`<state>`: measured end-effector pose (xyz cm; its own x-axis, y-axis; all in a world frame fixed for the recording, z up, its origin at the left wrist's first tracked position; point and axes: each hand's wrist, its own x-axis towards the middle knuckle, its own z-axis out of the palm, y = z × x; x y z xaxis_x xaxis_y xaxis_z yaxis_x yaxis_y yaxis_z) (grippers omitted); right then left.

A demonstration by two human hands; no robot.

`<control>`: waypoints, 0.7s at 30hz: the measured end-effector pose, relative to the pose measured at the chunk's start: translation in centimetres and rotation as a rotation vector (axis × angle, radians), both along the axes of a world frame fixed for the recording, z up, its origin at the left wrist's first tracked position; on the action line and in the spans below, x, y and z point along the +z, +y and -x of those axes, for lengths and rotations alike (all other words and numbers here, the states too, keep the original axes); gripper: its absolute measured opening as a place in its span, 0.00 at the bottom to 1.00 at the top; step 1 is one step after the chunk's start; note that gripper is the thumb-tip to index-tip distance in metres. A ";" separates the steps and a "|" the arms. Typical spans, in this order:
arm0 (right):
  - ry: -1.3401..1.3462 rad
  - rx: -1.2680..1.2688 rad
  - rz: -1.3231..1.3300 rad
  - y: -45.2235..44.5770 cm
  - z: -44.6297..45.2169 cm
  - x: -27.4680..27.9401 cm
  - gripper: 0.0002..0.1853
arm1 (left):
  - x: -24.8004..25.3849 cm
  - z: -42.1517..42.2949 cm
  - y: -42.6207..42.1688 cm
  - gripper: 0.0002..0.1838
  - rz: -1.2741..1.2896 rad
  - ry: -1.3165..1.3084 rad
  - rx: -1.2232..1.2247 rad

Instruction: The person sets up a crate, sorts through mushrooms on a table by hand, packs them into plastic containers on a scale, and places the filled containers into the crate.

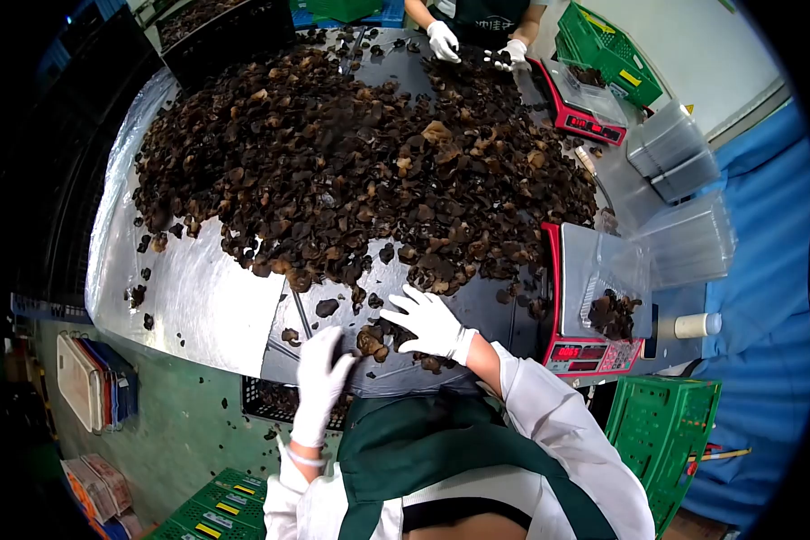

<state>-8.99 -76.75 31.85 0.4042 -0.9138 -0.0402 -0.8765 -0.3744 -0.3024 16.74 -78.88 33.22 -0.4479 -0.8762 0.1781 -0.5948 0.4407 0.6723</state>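
My right hand [432, 326], in a white glove, is over a few dark wood ear mushrooms [372, 343] at the near edge of the table. Its fingers are spread and nothing shows in its grip. To the left, my left hand [320, 378], also gloved, is raised at the table edge with its thumb apart from the fingers; it holds nothing I can see. A large heap of brown-black wood ear mushrooms [333, 171] covers the middle of the table beyond both hands. One loose mushroom [327, 308] lies between the heap and my hands.
On the right, a red scale [594, 354] bears a clear plastic box [634, 270] with some mushrooms. Stacked clear boxes [688, 238] stand beyond it. A co-worker's gloved hands [444, 41] work at the far side near another scale [594, 126]. Green crates [661, 432] stand at lower right.
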 end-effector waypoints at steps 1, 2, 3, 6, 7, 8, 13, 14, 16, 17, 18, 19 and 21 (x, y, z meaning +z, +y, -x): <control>0.004 0.004 0.002 0.3 0.5 -0.6 0.35 | -0.9 1.3 -0.1 0.33 -0.001 -0.001 -0.075; -0.076 -0.006 0.071 0.8 1.7 -1.7 0.31 | -1.3 2.5 -0.2 0.38 0.011 -0.045 -0.127; -0.157 -0.016 0.140 1.2 2.5 -1.6 0.27 | -1.5 3.5 -0.1 0.40 0.048 -0.045 -0.158; -0.276 -0.130 0.136 4.1 4.5 -0.1 0.17 | -2.6 4.1 0.3 0.38 0.005 -0.109 -0.252; -0.297 -0.159 0.128 5.1 4.9 0.0 0.16 | -3.1 3.9 0.7 0.38 0.006 -0.106 -0.259; -0.370 -0.201 0.091 6.0 5.2 -0.4 0.15 | -3.7 3.4 1.3 0.35 0.020 -0.070 -0.245; -0.454 -0.290 0.040 8.2 4.8 -0.6 0.21 | -4.3 1.7 2.5 0.27 0.006 0.035 -0.212; -0.394 -0.329 0.022 7.9 4.2 0.2 0.26 | -3.9 1.7 2.4 0.27 -0.014 0.042 -0.221; -0.266 -0.346 -0.012 7.2 3.1 0.7 0.41 | -2.9 2.0 2.2 0.26 -0.044 0.073 -0.224; -0.204 -0.333 -0.033 7.0 2.4 0.5 0.45 | -2.4 2.1 2.1 0.25 -0.074 0.108 -0.219; -0.132 -0.309 -0.050 6.8 1.8 0.3 0.47 | -2.0 1.9 1.9 0.22 -0.105 0.146 -0.177; -0.059 -0.282 -0.067 6.8 1.3 0.1 0.48 | -1.8 1.2 1.6 0.20 -0.135 0.185 -0.131; -0.050 -0.269 -0.058 6.9 1.3 -0.4 0.48 | -1.6 -1.7 0.6 0.19 -0.156 0.394 0.037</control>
<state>-10.29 -69.81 31.44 0.1500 -0.9853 -0.0820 -0.9257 -0.1109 -0.3616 18.44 -78.25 31.64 -0.3402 -0.9202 0.1936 -0.2926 0.2992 0.9082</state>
